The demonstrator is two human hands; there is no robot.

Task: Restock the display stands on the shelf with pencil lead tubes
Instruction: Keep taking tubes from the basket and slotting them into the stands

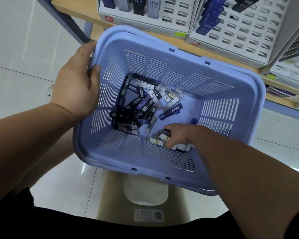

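A light blue slotted basket [214, 78] is tilted in front of the shelf, and my left hand [76, 83] grips its left rim. A heap of black, blue and clear pencil lead tubes [138, 107] lies on the basket floor. My right hand [178, 137] reaches inside near the front wall and grips several clear lead tubes [158, 138]. Two white display stands sit on the wooden shelf: the left stand [176, 21] holds a few tubes in its top row, and the right stand [248, 30] carries a column of blue tubes among many bare slots.
A beige stool [110, 195] stands on the tiled floor under the basket. The shelf's blue-grey metal post [66, 19] runs diagonally at upper left. More stationery boxes [290, 66] fill the shelf at far right.
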